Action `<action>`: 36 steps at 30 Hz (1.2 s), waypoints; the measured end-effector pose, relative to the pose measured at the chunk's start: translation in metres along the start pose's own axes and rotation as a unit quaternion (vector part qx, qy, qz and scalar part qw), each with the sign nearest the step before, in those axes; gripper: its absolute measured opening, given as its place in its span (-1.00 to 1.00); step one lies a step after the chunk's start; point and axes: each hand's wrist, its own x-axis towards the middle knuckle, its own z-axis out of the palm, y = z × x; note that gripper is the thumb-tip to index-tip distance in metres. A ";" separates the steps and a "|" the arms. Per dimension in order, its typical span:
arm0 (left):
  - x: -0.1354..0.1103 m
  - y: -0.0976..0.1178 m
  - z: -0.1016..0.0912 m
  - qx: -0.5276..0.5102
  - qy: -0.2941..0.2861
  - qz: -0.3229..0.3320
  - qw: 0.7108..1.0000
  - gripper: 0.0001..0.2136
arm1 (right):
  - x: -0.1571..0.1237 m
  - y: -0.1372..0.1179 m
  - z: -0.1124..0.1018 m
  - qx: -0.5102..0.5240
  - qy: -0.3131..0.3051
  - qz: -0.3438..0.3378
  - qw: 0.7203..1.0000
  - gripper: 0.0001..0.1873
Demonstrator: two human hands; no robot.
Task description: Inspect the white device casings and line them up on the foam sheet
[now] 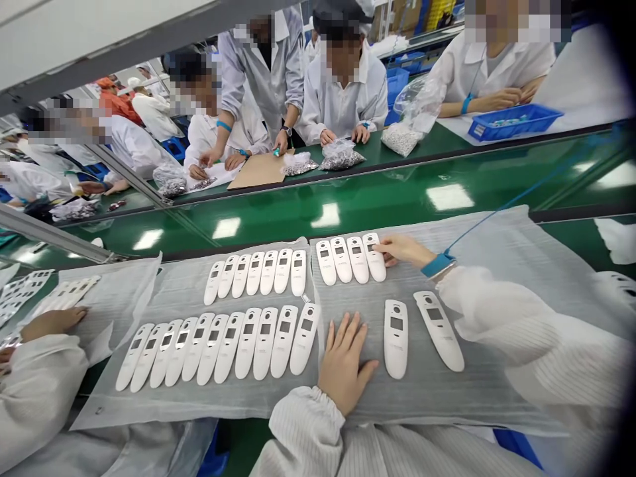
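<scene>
My left hand [345,361] lies flat and open on a white foam sheet [497,265], just left of two white plastic device shells [396,336]. My right hand [402,250] reaches to the far row of shells [350,260], its fingertips pinched on the rightmost one. A blue wrist strap [438,264] with a blue cord is on my right wrist. To the left, a long near row of shells [223,348] and a shorter far row [258,273] lie side by side on a second foam sheet [189,397].
A co-worker's hand [52,322] rests on another foam sheet at the left. Beyond the green conveyor belt [377,199], several people in white coats work over bags of small parts [340,156], a cardboard sheet [261,170] and a blue tray [514,122].
</scene>
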 end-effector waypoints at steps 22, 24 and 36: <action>0.050 0.049 -0.008 -0.432 0.065 -0.181 0.881 -0.84 | -0.157 0.065 0.015 0.190 -0.073 0.000 0.979 -0.58; 0.046 0.047 -0.017 -0.508 0.044 -0.192 0.839 -0.83 | -0.168 0.046 0.014 0.321 -0.106 -0.001 0.941 -0.58; 0.029 0.054 -0.069 -0.791 -0.046 -0.181 0.583 -0.56 | -0.172 -0.001 0.015 0.373 -0.011 -0.051 0.926 -0.55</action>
